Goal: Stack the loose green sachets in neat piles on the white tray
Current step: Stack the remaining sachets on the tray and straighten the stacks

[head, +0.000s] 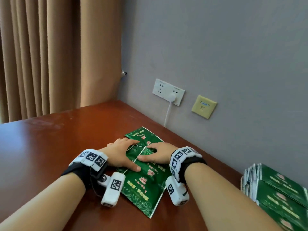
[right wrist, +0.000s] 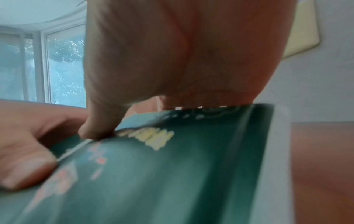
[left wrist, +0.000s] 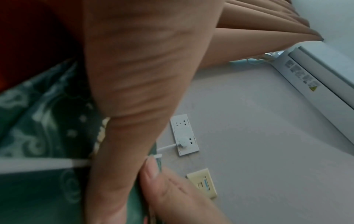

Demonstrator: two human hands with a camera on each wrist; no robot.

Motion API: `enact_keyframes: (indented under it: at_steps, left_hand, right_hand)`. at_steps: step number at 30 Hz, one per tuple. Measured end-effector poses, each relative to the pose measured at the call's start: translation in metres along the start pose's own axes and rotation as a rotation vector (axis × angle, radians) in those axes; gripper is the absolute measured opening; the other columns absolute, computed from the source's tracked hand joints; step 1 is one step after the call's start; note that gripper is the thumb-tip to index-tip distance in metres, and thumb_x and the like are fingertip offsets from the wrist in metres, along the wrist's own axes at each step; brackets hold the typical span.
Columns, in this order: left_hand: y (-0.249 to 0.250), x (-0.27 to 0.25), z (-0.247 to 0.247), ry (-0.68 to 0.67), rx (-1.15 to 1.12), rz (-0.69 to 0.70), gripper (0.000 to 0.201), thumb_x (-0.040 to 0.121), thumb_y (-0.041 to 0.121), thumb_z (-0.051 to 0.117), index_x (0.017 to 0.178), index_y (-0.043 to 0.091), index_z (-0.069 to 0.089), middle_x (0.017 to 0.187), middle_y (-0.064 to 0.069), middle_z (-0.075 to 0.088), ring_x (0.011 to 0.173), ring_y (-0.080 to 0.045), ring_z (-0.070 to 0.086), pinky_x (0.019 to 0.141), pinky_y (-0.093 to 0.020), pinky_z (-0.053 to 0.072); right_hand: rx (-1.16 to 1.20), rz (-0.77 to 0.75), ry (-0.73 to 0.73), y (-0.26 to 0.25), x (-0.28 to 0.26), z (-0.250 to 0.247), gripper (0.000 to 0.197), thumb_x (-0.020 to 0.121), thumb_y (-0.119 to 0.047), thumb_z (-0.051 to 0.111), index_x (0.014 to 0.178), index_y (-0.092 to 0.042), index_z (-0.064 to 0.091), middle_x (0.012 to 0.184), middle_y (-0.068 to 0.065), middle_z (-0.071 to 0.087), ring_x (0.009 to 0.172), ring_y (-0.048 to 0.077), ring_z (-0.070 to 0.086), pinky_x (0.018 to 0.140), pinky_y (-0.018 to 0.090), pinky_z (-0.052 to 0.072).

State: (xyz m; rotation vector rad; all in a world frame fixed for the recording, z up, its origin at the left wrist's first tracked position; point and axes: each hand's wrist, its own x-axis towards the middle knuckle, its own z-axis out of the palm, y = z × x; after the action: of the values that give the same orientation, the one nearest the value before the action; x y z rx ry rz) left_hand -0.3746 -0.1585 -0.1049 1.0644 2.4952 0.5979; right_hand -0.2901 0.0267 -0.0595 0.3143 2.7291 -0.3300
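Several loose green sachets (head: 146,184) lie overlapping on the brown table (head: 58,140) near the wall, one further back (head: 141,135). My left hand (head: 127,154) lies on them, fingers stretched over the middle sachet and thumb on its white edge. My right hand (head: 148,153) faces it with fingers curled and thumb pressed on the same sachet (right wrist: 172,174); in the right wrist view the thumb (right wrist: 91,131) pinches at its edge. The left wrist view shows my left palm (left wrist: 134,91) over a sachet (left wrist: 47,121). The white tray cannot be made out.
Neat piles of green sachets (head: 280,192) stand at the right edge of the head view. The grey wall is close behind, with a white socket (head: 168,91), a plugged white cable (head: 167,114) and a yellow plate (head: 203,106). A tan curtain (head: 50,55) hangs at left.
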Motion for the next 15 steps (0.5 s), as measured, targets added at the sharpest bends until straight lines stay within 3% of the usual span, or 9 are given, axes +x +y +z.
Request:
enact_keyframes:
  at_steps: [3,6,8,12,15]
  left_hand:
    - [0.01,-0.016,0.01,-0.104,-0.005,0.099,0.121,0.035,0.092,0.069,0.143,0.05,0.034,0.148,0.019,0.033,0.139,-0.009,0.027,0.118,-0.042,0.027]
    - [0.031,-0.038,0.022,-0.202,0.014,0.19,0.096,0.048,0.076,0.082,0.131,0.06,0.036,0.14,0.026,0.036,0.132,-0.003,0.03,0.117,-0.04,0.028]
    - [0.051,-0.055,0.03,-0.289,0.069,0.258,0.089,0.051,0.07,0.084,0.125,0.067,0.035,0.137,0.03,0.033,0.131,-0.002,0.03,0.117,-0.041,0.027]
    - [0.1,-0.089,0.049,-0.48,0.241,0.344,0.102,0.048,0.068,0.085,0.133,0.07,0.028,0.142,0.028,0.022,0.134,-0.006,0.019,0.118,-0.043,0.025]
    - [0.135,-0.113,0.065,-0.537,0.379,0.398,0.116,0.049,0.061,0.089,0.141,0.065,0.019,0.147,0.023,0.016,0.136,-0.008,0.014,0.118,-0.045,0.026]
  right_hand:
    - [-0.066,-0.006,0.006,0.0,-0.047,0.019,0.1,0.078,-0.083,0.056,0.156,-0.025,0.032,0.163,-0.002,0.033,0.146,0.021,0.036,0.116,0.037,0.033]
    - [-0.193,0.018,0.058,0.005,-0.104,0.046,0.101,0.074,-0.091,0.046,0.151,-0.026,0.04,0.15,0.003,0.049,0.133,0.026,0.051,0.103,0.043,0.046]
    - [-0.281,0.033,0.117,0.008,-0.143,0.064,0.096,0.072,-0.094,0.041,0.139,-0.025,0.05,0.132,0.003,0.061,0.119,0.025,0.059,0.089,0.041,0.051]
    - [-0.379,0.044,0.174,0.012,-0.225,0.1,0.083,0.075,-0.093,0.037,0.108,-0.021,0.059,0.102,0.004,0.063,0.093,0.026,0.062,0.068,0.037,0.042]
    - [-0.422,0.035,0.184,0.021,-0.286,0.125,0.084,0.078,-0.092,0.032,0.103,-0.017,0.063,0.095,0.005,0.059,0.081,0.028,0.06,0.063,0.037,0.041]
